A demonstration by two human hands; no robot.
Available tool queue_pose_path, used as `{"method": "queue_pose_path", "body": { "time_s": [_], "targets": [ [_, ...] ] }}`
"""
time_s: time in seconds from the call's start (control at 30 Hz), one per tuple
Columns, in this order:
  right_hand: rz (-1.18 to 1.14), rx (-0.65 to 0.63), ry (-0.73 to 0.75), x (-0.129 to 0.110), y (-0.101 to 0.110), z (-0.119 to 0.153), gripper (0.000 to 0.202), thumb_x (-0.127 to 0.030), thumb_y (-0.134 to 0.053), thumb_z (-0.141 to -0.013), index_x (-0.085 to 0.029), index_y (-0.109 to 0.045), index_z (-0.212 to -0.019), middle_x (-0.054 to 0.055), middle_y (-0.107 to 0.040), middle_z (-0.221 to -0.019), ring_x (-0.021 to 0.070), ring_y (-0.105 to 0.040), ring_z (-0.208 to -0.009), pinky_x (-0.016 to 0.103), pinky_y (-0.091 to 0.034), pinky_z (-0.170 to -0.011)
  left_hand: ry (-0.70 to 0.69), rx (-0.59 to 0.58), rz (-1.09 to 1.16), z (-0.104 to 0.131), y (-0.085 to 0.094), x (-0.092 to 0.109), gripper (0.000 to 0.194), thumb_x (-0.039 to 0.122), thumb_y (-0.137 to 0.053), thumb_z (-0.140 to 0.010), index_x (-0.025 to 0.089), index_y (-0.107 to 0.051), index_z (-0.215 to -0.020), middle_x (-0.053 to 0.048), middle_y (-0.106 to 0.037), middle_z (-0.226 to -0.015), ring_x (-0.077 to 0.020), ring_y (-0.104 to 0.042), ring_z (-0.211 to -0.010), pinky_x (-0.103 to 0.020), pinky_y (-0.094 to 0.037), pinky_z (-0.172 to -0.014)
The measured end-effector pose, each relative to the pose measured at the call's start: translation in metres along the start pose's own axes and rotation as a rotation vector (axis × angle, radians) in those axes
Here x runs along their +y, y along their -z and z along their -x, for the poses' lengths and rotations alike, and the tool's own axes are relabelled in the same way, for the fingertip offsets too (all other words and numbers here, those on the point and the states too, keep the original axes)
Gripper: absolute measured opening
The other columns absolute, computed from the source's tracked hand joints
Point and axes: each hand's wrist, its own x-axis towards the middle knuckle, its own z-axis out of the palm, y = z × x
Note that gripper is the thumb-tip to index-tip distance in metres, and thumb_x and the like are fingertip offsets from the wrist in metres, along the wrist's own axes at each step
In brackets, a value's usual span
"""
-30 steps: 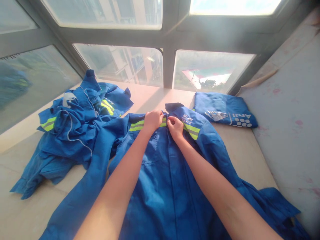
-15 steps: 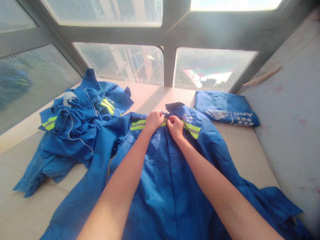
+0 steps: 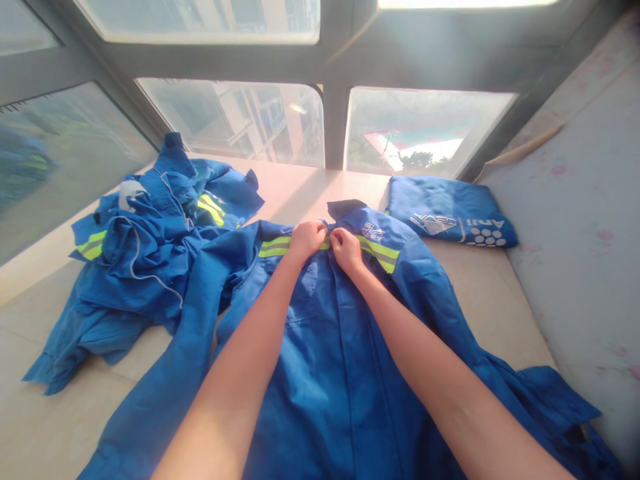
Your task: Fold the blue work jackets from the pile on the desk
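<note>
Pinch grip is held on blue jacket (image 3: 320,373) by left hand (image 3: 310,239) and right hand (image 3: 345,249), beside collar (image 3: 346,207) | jacket is laid front up, front panels overlapped; closure between fingertips cannot be seen | garment at right (image 3: 450,200) is folded; garment at left (image 3: 110,287) is crumpled, unfolded

Left hand (image 3: 307,240) just beside right hand (image 3: 347,248), both curled, arms (image 3: 245,360) outstretched.
</note>
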Motion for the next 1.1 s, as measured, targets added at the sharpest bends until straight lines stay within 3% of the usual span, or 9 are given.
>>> {"method": "queue_pose_path", "body": {
  "time_s": [0.37, 0.67, 0.87, 0.97, 1.1],
  "targets": [
    [0.048, -0.063, 0.051, 0.001, 0.001, 0.0, 0.012, -0.023, -0.048, -0.084, -0.023, -0.056, -0.075, 0.0, -0.06, -0.077, 0.017, -0.053, -0.073, 0.027, -0.043, -0.071, -0.167, -0.135, 0.269, -0.001, -0.003, -0.017, 0.024, 0.031, -0.047, -0.086, 0.017, -0.064, -0.077, -0.002, -0.064, -0.074, -0.017, -0.057, -0.074, -0.027, -0.046, -0.071],
    [-0.013, -0.11, 0.121, 0.0, 0.004, 0.002, 0.011, -0.022, -0.048, -0.083, -0.022, -0.052, -0.072, -0.001, -0.058, -0.073, 0.0159, -0.052, -0.071, 0.026, -0.042, -0.069, -0.166, -0.161, 0.349, 0.011, -0.006, -0.022, 0.024, 0.033, -0.041, -0.091, 0.017, -0.058, -0.082, 0.0, -0.059, -0.074, -0.014, -0.053, -0.07, -0.025, -0.046, -0.067],
    [0.04, -0.068, 0.108, -0.006, 0.007, 0.005, 0.01, -0.021, -0.051, -0.08, -0.022, -0.056, -0.072, -0.001, -0.059, -0.07, 0.0157, -0.053, -0.067, 0.026, -0.042, -0.067, -0.117, -0.067, 0.199, 0.021, -0.004, -0.013, 0.019, 0.026, -0.047, -0.09, 0.018, -0.064, -0.087, -0.006, -0.065, -0.089, -0.0202, -0.06, -0.089, -0.032, -0.047, -0.085],
    [0.067, -0.053, 0.101, -0.01, 0.008, 0.015, 0.008, -0.02, -0.051, -0.079, -0.022, -0.058, -0.074, -0.001, -0.059, -0.067, 0.0157, -0.053, -0.064, 0.026, -0.042, -0.065, -0.063, 0.015, 0.089, 0.041, 0.002, -0.008, 0.021, 0.025, -0.049, -0.09, 0.018, -0.065, -0.102, -0.013, -0.063, -0.108, -0.0265, -0.059, -0.105, -0.038, -0.044, -0.094],
    [0.136, -0.089, 0.131, -0.015, 0.015, 0.044, 0.012, -0.017, -0.05, -0.078, -0.022, -0.06, -0.079, 0.0, -0.061, -0.07, 0.0168, -0.055, -0.066, 0.027, -0.043, -0.066, 0.108, 0.224, -0.103, 0.061, 0.016, -0.007, 0.04, 0.04, -0.045, -0.096, 0.018, -0.056, -0.127, -0.017, -0.058, -0.124, -0.0285, -0.062, -0.107, -0.036, -0.047, -0.088]
  ]
}}
